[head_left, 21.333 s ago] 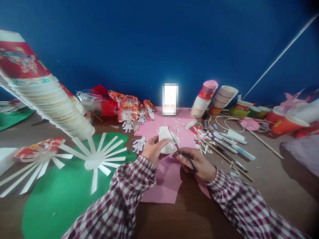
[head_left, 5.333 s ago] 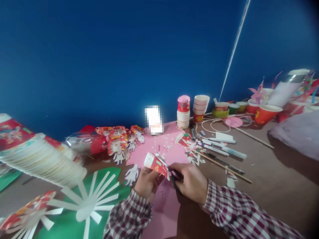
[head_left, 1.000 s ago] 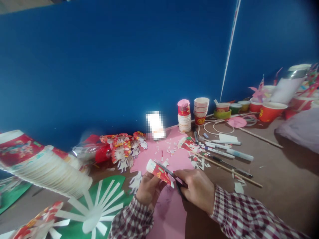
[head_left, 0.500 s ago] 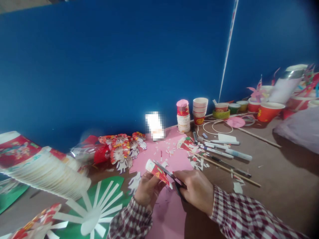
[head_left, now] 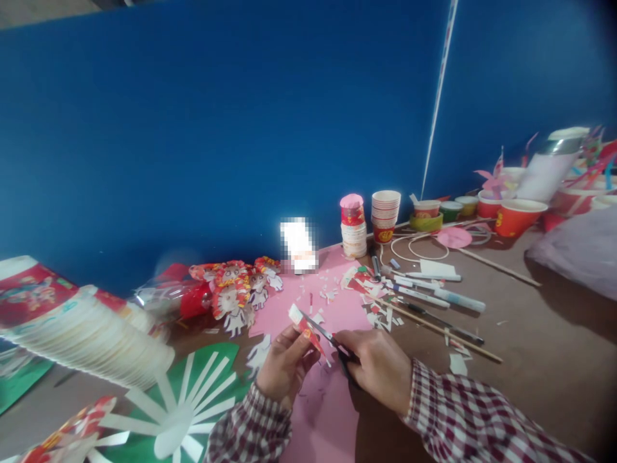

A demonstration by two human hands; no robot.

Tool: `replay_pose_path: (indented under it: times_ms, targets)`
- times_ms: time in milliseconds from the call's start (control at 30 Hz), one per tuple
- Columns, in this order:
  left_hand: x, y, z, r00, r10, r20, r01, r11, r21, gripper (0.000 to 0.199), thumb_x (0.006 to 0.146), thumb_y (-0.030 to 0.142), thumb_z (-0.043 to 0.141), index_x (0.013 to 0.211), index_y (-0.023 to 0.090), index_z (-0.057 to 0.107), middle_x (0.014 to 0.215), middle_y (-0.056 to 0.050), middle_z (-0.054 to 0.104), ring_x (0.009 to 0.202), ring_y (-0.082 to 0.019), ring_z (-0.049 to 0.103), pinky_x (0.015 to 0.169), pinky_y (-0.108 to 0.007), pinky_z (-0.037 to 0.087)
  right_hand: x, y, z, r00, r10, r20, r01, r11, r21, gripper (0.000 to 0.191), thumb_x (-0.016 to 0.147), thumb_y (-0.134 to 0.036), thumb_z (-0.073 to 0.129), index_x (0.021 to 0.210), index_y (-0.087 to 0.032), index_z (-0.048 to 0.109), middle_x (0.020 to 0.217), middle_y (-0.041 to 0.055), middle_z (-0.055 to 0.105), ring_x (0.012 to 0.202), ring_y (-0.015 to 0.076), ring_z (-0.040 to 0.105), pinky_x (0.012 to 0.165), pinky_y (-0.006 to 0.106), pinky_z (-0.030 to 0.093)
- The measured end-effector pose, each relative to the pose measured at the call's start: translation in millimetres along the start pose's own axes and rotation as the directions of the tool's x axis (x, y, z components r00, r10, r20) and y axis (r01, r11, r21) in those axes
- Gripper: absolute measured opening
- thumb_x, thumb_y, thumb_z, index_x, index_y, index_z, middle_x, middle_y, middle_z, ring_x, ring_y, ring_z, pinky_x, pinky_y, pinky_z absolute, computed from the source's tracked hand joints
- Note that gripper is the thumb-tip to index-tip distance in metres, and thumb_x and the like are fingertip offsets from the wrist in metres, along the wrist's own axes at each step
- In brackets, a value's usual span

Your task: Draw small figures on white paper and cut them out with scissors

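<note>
Between the thumb and fingers of my left hand [head_left: 285,360] is a small red and white printed paper piece [head_left: 308,329], tilted up to the left. My right hand [head_left: 378,361] grips the handles of a pair of dark scissors [head_left: 332,339], whose blades lie along the right edge of the paper. Both hands are over pink paper [head_left: 332,408] on the brown table. Little white and red paper scraps [head_left: 329,294] are scattered beyond the scissors. White figure cut-outs [head_left: 234,319] with red decorated tops lie left of the pink sheet.
Stacked paper cups [head_left: 91,334] lean at the left beside a fringed white cut-out [head_left: 176,427] on green paper. Pens [head_left: 421,294] and a wooden stick [head_left: 448,334] lie to the right. Two cup stacks [head_left: 384,215] stand by the blue partition [head_left: 216,128]. An orange cup [head_left: 519,217] is farther right.
The paper piece in my left hand has turned and now shows a narrower face. The scissors stay alongside it, and my right hand has barely moved.
</note>
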State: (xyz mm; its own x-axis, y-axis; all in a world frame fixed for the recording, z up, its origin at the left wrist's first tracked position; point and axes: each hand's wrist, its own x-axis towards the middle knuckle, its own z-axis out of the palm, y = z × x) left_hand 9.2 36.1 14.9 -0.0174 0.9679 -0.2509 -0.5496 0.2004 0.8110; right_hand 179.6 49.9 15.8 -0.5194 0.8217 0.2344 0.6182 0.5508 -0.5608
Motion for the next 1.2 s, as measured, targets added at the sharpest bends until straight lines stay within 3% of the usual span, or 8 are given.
replay_pose_path:
  times_ms: [167, 233, 333, 433, 567, 800, 1200]
  targets:
    - [1, 1, -1.2, 0.989, -0.025, -0.148, 0.021, 0.999, -0.026, 0.026, 0.054, 0.023, 0.080, 0.067, 0.014, 0.059, 0.058, 0.003, 0.059, 0.053, -0.006, 0.055, 0.053, -0.017, 0.049, 5, 11, 8, 0.991, 0.130, -0.022, -0.114, 0.930, 0.350, 0.012, 0.079, -0.029, 0.054, 0.075, -0.019, 0.057, 0.056, -0.0023, 0.052, 0.052, 0.0116, 0.047, 0.048, 0.022, 0.030]
    - [2, 1, -1.6, 0.978, -0.010, -0.210, 0.007, 1.000, -0.016, 0.029, 0.052, 0.024, 0.080, 0.068, 0.014, 0.058, 0.059, 0.003, 0.059, 0.052, -0.006, 0.054, 0.048, -0.016, 0.047, 9, 14, 11, 0.980, 0.195, 0.045, -0.188, 0.816, 0.546, 0.015, 0.079, -0.033, 0.056, 0.076, -0.018, 0.057, 0.051, -0.0041, 0.047, 0.046, 0.0100, 0.042, 0.043, 0.021, 0.028]
    - [3, 0, -2.5, 0.970, 0.015, -0.242, 0.001, 0.998, 0.065, 0.031, 0.053, 0.028, 0.079, 0.070, 0.014, 0.057, 0.059, 0.003, 0.058, 0.049, -0.004, 0.051, 0.045, -0.014, 0.044, 14, 15, 11, 0.965, 0.222, 0.139, -0.244, 0.571, 0.784, 0.021, 0.078, -0.037, 0.058, 0.085, -0.018, 0.055, 0.053, -0.0056, 0.044, 0.044, 0.0084, 0.040, 0.041, 0.020, 0.029]
    - [3, -4, -2.6, 0.976, 0.056, -0.211, -0.011, 0.978, 0.207, 0.032, 0.056, 0.032, 0.077, 0.070, 0.013, 0.056, 0.060, 0.002, 0.058, 0.048, -0.004, 0.050, 0.046, -0.016, 0.044, 16, 12, 8, 0.968, 0.234, 0.096, -0.194, 0.441, 0.876, 0.028, 0.074, -0.036, 0.064, 0.093, -0.018, 0.053, 0.062, -0.0040, 0.049, 0.054, 0.0093, 0.046, 0.049, 0.021, 0.036]
    - [2, -10, 0.2, 0.983, 0.078, -0.164, -0.029, 0.959, 0.282, 0.034, 0.056, 0.034, 0.076, 0.074, 0.012, 0.058, 0.059, 0.002, 0.058, 0.048, -0.005, 0.050, 0.046, -0.016, 0.043, 17, 11, 4, 0.969, 0.246, 0.034, -0.139, 0.424, 0.895, 0.033, 0.066, -0.028, 0.071, 0.092, -0.018, 0.054, 0.069, -0.0027, 0.053, 0.061, 0.0101, 0.048, 0.056, 0.022, 0.039]
    - [-1, -11, 3.9, 0.991, -0.016, -0.132, 0.030, 0.994, 0.110, 0.032, 0.055, 0.030, 0.077, 0.072, 0.013, 0.056, 0.057, 0.002, 0.056, 0.049, -0.005, 0.052, 0.047, -0.016, 0.043, 17, 19, 8, 0.967, 0.252, 0.030, -0.130, 0.388, 0.912, 0.029, 0.067, -0.024, 0.070, 0.092, -0.017, 0.056, 0.059, -0.0057, 0.050, 0.051, 0.0082, 0.043, 0.056, 0.024, 0.041]
    - [-2, -7, 5.6, 0.995, -0.012, -0.097, 0.021, 0.995, 0.093, 0.029, 0.060, 0.028, 0.075, 0.076, 0.014, 0.056, 0.058, 0.002, 0.057, 0.052, -0.006, 0.053, 0.050, -0.018, 0.046, 17, 18, 9, 0.966, 0.254, 0.055, -0.158, 0.405, 0.901, 0.027, 0.069, -0.023, 0.069, 0.092, -0.016, 0.056, 0.061, -0.0035, 0.058, 0.053, 0.0091, 0.047, 0.055, 0.023, 0.040]
